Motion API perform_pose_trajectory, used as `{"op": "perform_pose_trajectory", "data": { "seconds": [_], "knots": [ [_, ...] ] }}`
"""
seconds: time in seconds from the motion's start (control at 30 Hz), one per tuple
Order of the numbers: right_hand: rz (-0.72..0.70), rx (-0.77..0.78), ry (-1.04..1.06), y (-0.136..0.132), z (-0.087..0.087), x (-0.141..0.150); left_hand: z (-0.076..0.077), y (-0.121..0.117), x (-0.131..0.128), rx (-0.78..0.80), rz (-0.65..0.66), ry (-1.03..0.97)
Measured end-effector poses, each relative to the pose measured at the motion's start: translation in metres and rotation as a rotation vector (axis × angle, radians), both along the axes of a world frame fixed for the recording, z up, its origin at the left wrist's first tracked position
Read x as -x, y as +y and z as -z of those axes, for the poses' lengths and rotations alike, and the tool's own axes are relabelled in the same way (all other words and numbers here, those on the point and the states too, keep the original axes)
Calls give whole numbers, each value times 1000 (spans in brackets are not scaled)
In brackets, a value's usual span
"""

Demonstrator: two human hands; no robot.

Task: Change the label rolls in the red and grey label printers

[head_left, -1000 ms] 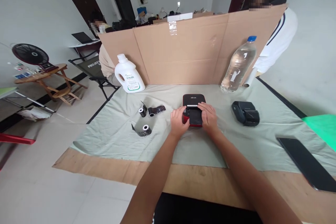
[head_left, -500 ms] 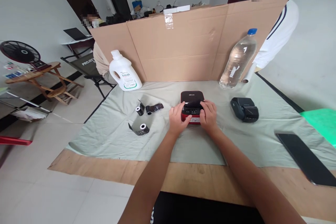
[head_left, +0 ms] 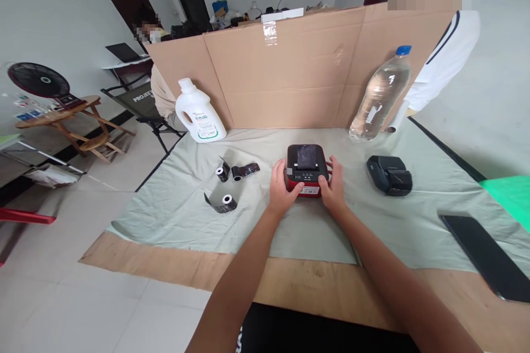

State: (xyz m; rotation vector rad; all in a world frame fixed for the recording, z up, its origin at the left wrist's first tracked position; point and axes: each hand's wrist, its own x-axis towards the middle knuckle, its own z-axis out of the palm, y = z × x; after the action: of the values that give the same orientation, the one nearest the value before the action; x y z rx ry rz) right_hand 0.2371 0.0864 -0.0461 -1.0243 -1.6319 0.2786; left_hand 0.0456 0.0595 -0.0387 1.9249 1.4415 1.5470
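Note:
A small red-and-black portable printer (head_left: pixel 307 173) rests on the cloth, buttons and a white label on its near side. Out of its slot a dark strip of film (head_left: pixel 307 157) lies back over the top. My left hand (head_left: pixel 282 187) grips the printer's left side, thumb at the front corner. Round the right side is my right hand (head_left: pixel 333 185), its thumb on the front right corner and fingers along the edge. To the left lie rolls of dark film (head_left: pixel 227 203), partly unrolled. A second printer, dark and compact (head_left: pixel 389 175), sits to the right.
Behind stands a cardboard screen (head_left: pixel 285 83), with a white jug (head_left: pixel 201 113) and a large water bottle (head_left: pixel 381 96) leaning against it. A phone-like black slab (head_left: pixel 484 253) lies at the right edge. Two people are beyond the cardboard.
The dark strip has flipped from the printer's front to its back, uncovering the buttons and label. Both hands have shifted from the slot area to the printer's sides.

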Motion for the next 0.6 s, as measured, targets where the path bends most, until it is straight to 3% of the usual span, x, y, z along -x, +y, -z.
{"op": "perform_pose_trajectory", "data": {
  "seconds": [0.17,0.3,0.43,0.6],
  "knots": [
    [-130,97,-80,1,-4,-6,3,1,1,182,213,-174],
    [-135,74,-149,-3,-19,4,-5,-1,7,218,238,-262],
    [-130,-3,-137,-3,-55,41,-41,-5,40,152,199,-292],
    [-328,-66,-77,6,-136,145,-106,-6,139,-22,112,-404]
  ]
}}
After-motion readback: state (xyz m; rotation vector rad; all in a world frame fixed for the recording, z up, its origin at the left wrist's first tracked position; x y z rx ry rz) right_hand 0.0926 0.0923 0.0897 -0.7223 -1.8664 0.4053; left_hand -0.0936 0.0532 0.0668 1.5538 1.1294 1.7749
